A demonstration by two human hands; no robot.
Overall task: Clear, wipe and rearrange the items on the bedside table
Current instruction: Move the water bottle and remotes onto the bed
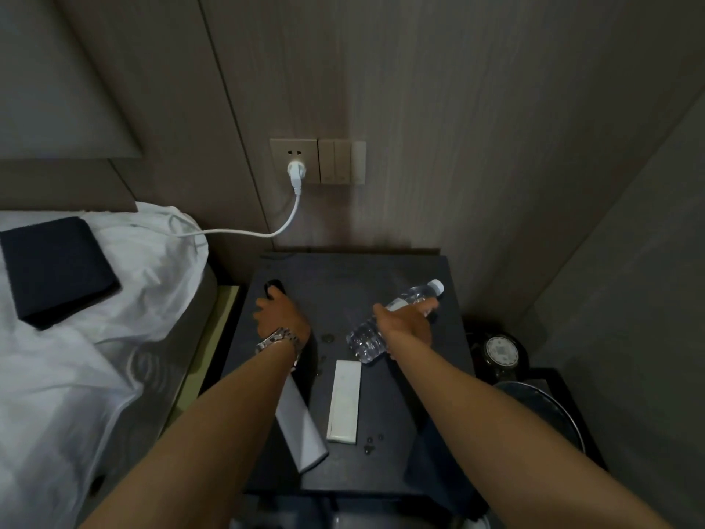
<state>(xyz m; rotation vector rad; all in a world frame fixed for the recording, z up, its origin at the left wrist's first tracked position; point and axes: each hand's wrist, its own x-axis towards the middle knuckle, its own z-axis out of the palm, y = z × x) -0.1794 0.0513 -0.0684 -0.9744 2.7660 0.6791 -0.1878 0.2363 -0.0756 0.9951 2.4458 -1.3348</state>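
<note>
The right hand (408, 324) has its fingers curled round the middle of a clear plastic water bottle (389, 322), which lies tilted, its white cap pointing toward the back right corner of the bedside table (343, 276); whether the bottle is lifted off the top or resting on it cannot be told. The left hand (280, 315), with a metal watch (280, 339) at the wrist, reaches to the left edge of the table, its fingers bent over a small black object (274, 288); the grip is not plain, since the object is dark against the dark top and mostly covered. Below the hands, two long flat items lie on the table: a white remote (344, 400) near the middle and a grey one (299, 425) partly under the left forearm, angled toward the front edge. Small drops or specks (328, 337) dot the dark top between the hands and near the front. A white cable (236, 232) runs from the wall socket (293, 160) to the bed (76, 337), where a dark folded item (57, 269) sits on the white bedding. By my reading, clearing has only begun: four things are on or at the table, no cloth shows, and wiping and rearranging are both left.
</note>
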